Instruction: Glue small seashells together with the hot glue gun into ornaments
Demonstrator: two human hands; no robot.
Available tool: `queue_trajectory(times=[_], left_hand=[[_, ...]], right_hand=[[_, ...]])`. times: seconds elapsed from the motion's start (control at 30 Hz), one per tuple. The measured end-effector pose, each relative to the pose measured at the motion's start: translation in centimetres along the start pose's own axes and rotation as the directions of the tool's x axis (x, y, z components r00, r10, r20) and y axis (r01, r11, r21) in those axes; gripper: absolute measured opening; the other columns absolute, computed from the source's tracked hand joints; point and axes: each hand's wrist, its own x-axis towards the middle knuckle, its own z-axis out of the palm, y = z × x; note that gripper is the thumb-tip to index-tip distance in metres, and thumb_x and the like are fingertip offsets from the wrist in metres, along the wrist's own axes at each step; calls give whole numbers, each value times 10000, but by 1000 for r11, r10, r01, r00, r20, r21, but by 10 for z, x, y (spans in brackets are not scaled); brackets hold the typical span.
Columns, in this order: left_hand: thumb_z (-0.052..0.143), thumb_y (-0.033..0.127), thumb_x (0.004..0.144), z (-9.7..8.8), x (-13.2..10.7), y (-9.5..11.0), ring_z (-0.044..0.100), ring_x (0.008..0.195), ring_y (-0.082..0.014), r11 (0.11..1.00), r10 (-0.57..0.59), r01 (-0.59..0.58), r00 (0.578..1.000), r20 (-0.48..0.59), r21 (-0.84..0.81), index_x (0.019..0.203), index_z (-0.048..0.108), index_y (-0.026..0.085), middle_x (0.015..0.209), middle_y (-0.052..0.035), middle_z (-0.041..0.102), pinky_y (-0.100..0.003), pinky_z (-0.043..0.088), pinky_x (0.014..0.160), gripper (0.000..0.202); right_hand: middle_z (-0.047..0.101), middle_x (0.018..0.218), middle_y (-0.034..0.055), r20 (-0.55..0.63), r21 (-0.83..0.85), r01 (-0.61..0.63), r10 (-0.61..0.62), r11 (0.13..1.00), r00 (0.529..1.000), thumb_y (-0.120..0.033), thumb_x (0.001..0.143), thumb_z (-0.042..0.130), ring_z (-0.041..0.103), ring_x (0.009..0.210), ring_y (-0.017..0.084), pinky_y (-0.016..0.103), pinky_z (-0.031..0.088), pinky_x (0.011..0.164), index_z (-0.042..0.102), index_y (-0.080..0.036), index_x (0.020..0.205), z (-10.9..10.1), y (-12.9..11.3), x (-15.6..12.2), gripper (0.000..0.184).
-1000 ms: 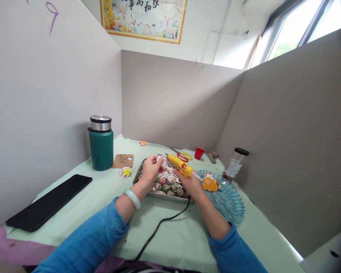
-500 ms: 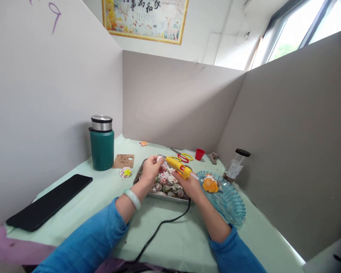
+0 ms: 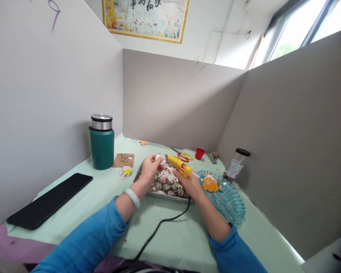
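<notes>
My left hand (image 3: 150, 169) pinches a small pale seashell (image 3: 160, 158) above a metal tray (image 3: 159, 193) filled with several painted shells. My right hand (image 3: 189, 183) grips a yellow glue gun (image 3: 179, 165), and its nozzle points left at the shell in my left hand. The gun's black cord (image 3: 161, 226) trails toward me over the green table cover. To the right of the tray lies a blue glass plate (image 3: 230, 203) with an orange shell piece (image 3: 210, 184) on it.
A green flask (image 3: 101, 143) stands at the left, with a cork coaster (image 3: 123, 160) and a decorated shell (image 3: 125, 171) beside it. A black phone (image 3: 48, 201) lies near left. Scissors (image 3: 182, 154), a red cup (image 3: 199, 153) and a jar (image 3: 236, 163) sit behind. Grey partitions enclose the table.
My left hand has lifted the shell slightly and turned it toward the glue gun's tip. The right hand with the gun has barely shifted.
</notes>
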Motion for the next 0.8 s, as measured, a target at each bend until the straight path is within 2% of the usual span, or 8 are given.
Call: queue_trajectory(times=[0.17, 0.4, 0.53, 0.8], left_hand=[[714, 382, 637, -1, 2, -1, 562, 462, -105, 1000, -5, 5, 1000, 2, 4, 769, 545, 151, 578, 29, 575, -223, 442, 478, 315], [694, 345, 652, -5, 4, -2, 574, 499, -97, 998, -27, 24, 998, -56, -51, 836, 565, 133, 614, 19, 592, -199, 413, 479, 309], [701, 348, 652, -5, 5, -3, 567, 496, -89, 998, -26, 23, 999, -40, -60, 845, 570, 130, 630, 21, 590, -198, 407, 478, 320], [704, 348, 645, -5, 4, -1, 562, 491, -93, 998, -33, 31, 999, -32, -58, 821, 564, 138, 596, 21, 586, -194, 383, 468, 308]], right_hand=[[514, 543, -10, -1, -6, -26, 26, 1000, 1000, -570, 720, 619, 429, 509, 120, 247, 355, 479, 608, -150, 683, 0, 0, -1, 422], [522, 549, -12, 10, 10, -27, 27, 1000, 1000, -581, 726, 625, 432, 500, 114, 244, 360, 479, 631, -138, 731, 1, 7, 1, 443], [527, 557, -11, 33, 7, -40, 40, 999, 999, -569, 720, 634, 447, 521, 118, 241, 365, 488, 624, -140, 717, 0, 5, 0, 429], [523, 547, -8, 4, 13, -40, 39, 999, 999, -566, 722, 628, 451, 510, 124, 247, 369, 480, 609, -150, 694, -1, 2, -1, 417]])
